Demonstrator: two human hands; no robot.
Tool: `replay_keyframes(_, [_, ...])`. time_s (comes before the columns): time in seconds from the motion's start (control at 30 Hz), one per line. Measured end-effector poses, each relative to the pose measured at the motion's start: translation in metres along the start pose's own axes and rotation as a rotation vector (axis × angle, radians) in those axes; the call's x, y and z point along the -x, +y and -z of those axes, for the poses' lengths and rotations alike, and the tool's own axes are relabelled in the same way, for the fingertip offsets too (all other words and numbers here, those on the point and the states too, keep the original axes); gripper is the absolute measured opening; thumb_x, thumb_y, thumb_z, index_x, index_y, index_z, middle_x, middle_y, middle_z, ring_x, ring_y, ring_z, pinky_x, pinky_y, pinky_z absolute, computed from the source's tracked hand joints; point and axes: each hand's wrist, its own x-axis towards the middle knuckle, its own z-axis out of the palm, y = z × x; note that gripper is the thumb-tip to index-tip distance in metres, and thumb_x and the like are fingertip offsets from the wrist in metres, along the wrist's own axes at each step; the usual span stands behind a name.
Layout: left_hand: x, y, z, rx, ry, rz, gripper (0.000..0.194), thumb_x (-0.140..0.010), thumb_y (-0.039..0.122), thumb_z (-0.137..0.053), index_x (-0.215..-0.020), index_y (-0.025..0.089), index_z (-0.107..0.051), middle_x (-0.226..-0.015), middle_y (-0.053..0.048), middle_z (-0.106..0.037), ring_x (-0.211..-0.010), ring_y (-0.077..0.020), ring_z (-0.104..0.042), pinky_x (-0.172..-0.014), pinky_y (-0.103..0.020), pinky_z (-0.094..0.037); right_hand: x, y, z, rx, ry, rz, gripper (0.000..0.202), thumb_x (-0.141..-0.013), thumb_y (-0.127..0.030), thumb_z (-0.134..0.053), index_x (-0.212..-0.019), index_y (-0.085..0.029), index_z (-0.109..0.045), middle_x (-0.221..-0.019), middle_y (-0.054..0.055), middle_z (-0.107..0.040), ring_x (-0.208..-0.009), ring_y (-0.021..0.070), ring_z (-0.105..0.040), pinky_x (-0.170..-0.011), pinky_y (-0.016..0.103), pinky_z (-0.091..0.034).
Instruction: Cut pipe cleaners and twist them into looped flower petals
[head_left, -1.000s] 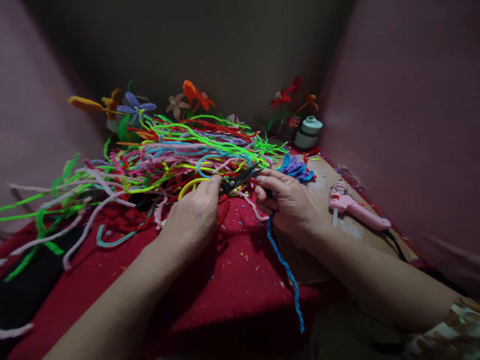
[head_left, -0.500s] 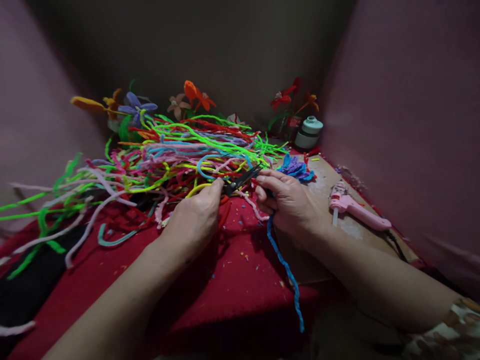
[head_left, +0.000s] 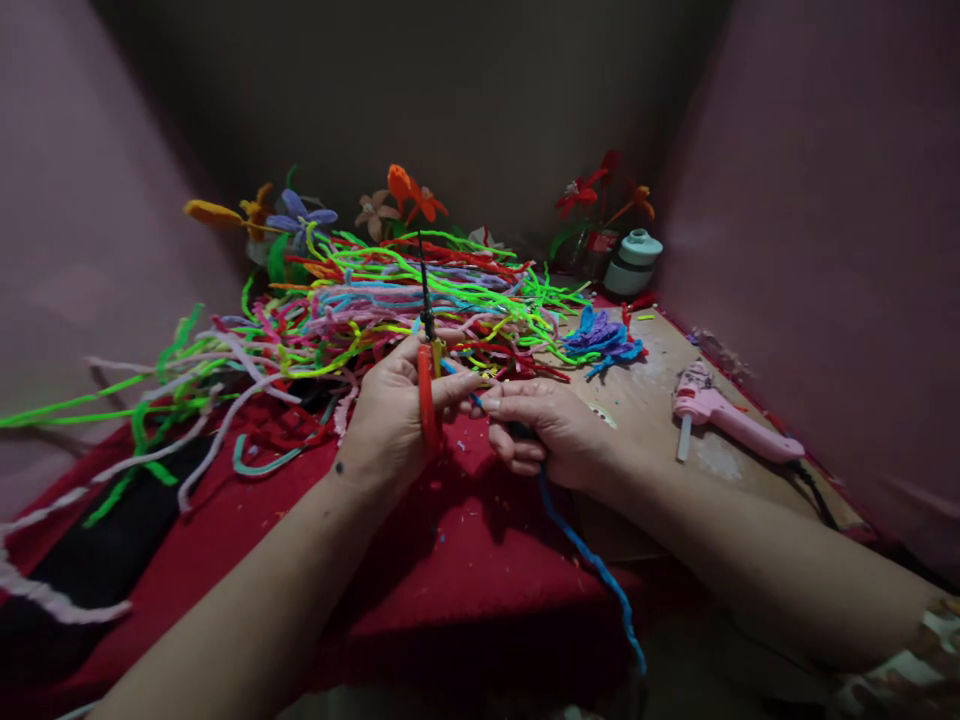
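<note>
- The left hand [head_left: 390, 425] has its grip closed around the red handle of the scissors [head_left: 427, 385], thumb on top, fingers wrapped below.
- The right hand [head_left: 551, 430] has its grip pinched shut on the blue pipe cleaner [head_left: 592, 565], fingertips meeting those of the left hand just beside the scissors.
- The scissors stand nearly upright in the view, long axis running away from the person; the dark blades point toward the far wall and look closed, rising over the tangle.
- The blue pipe cleaner lies over the red cloth [head_left: 465, 570]; its long axis runs from the right hand's pinch down and to the right, the free end hanging past the worktop's near edge.
- Directly behind both hands sprawls a pile of pipe cleaners [head_left: 360, 300], green, pink, red and yellow.
- Right of the hands, on the bare board [head_left: 660, 390]: a blue-purple flower [head_left: 600, 338] and a pink glue gun [head_left: 724, 415], well apart from the grip.
- Along the back stand finished flowers [head_left: 405, 195] and a small pale jar [head_left: 634, 262].
</note>
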Motion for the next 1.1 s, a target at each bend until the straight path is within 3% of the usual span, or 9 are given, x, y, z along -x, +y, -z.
replay_keyframes(0.23, [-0.008,0.012,0.018,-0.023,0.24,-0.145,0.036,-0.056,0.014,-0.074,-0.089,0.02,-0.061,-0.068,0.006,-0.06,-0.049,-0.0069,-0.057,-0.048,-0.019,-0.049,0.0,0.001,0.002,0.023,-0.056,-0.077,0.015,-0.079,-0.026,-0.054,-0.08,-0.012,-0.059,-0.039,-0.006,-0.047,-0.03,0.0025,-0.017,-0.03,0.015,-0.016])
replay_keyframes(0.5, [-0.015,0.019,0.031,0.047,0.293,-0.168,0.034,-0.058,0.012,-0.074,-0.087,0.021,-0.059,-0.07,0.005,-0.058,-0.052,-0.0056,-0.055,-0.046,-0.017,-0.047,0.002,0.003,0.0,0.038,-0.091,-0.179,0.014,-0.079,-0.023,-0.054,-0.081,-0.011,-0.06,-0.041,-0.004,-0.051,-0.029,0.0025,-0.019,-0.029,0.014,-0.015])
replay_keyframes(0.73, [-0.014,0.02,0.025,0.102,0.157,-0.094,0.034,-0.063,0.021,-0.073,-0.092,0.017,-0.057,-0.076,-0.002,-0.065,-0.051,-0.0072,-0.055,-0.041,-0.018,-0.04,-0.001,0.003,0.006,-0.031,-0.043,-0.057,0.016,-0.081,-0.027,-0.054,-0.084,-0.012,-0.06,-0.042,-0.005,-0.051,-0.03,0.0021,-0.016,-0.03,0.014,-0.016])
replay_keyframes(0.87, [-0.008,0.012,0.014,0.09,0.039,-0.025,0.037,-0.06,0.019,-0.074,-0.092,0.014,-0.056,-0.063,0.003,-0.059,-0.044,-0.0056,-0.051,-0.038,-0.016,-0.036,-0.002,0.002,0.007,-0.055,-0.038,-0.018,0.015,-0.083,-0.025,-0.053,-0.083,-0.012,-0.06,-0.043,-0.006,-0.049,-0.031,0.0019,-0.017,-0.031,0.014,-0.019])
replay_keyframes(0.97, [-0.003,0.004,0.008,0.055,-0.038,0.059,0.031,-0.06,0.02,-0.074,-0.084,0.015,-0.056,-0.057,0.003,-0.057,-0.043,-0.0084,-0.054,-0.039,-0.018,-0.041,-0.001,0.002,0.005,-0.062,-0.06,-0.038,0.015,-0.084,-0.024,-0.051,-0.083,-0.012,-0.059,-0.042,-0.006,-0.049,-0.03,0.0019,-0.017,-0.031,0.014,-0.018])
replay_keyframes(1.1, [-0.003,0.0,0.007,0.017,0.021,0.053,0.025,-0.06,0.019,-0.074,-0.071,0.017,-0.051,-0.054,0.003,-0.057,-0.042,-0.0114,-0.057,-0.042,-0.022,-0.047,0.0,0.002,0.003,-0.067,-0.094,-0.086,0.015,-0.083,-0.023,-0.05,-0.084,-0.011,-0.059,-0.044,-0.005,-0.05,-0.03,0.0018,-0.018,-0.03,0.014,-0.019])
